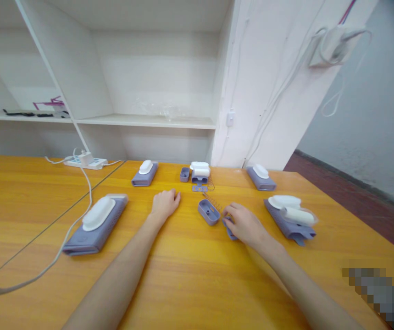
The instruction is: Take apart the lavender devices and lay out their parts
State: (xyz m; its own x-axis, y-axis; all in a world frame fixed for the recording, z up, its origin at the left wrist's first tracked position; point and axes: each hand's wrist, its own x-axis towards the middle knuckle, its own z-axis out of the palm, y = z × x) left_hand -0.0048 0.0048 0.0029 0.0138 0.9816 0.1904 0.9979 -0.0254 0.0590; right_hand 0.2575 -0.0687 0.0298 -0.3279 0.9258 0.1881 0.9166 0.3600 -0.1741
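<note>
My left hand point(165, 204) rests on the wooden table with its fingers curled in and the thumb at its side; nothing shows in it. My right hand point(244, 225) is closed on a small purple-grey plastic part point(230, 233), mostly covered by the fingers. Just left of those fingers lies an open purple-grey plastic cup point(209, 211) with a round post inside. A thin coil spring point(212, 200) lies behind the cup. To the right of my right hand is a purple-grey case point(284, 224) with a white lid and a white roller point(299, 216) on it.
Farther back are another white-topped unit point(200, 169), a small purple-grey cup point(184, 174) and a flat bracket point(199, 188). More white-topped purple cases stand at the left point(97, 224), back left point(145, 173) and back right point(261, 177). A white cable point(80, 215) runs from a power strip point(86, 160).
</note>
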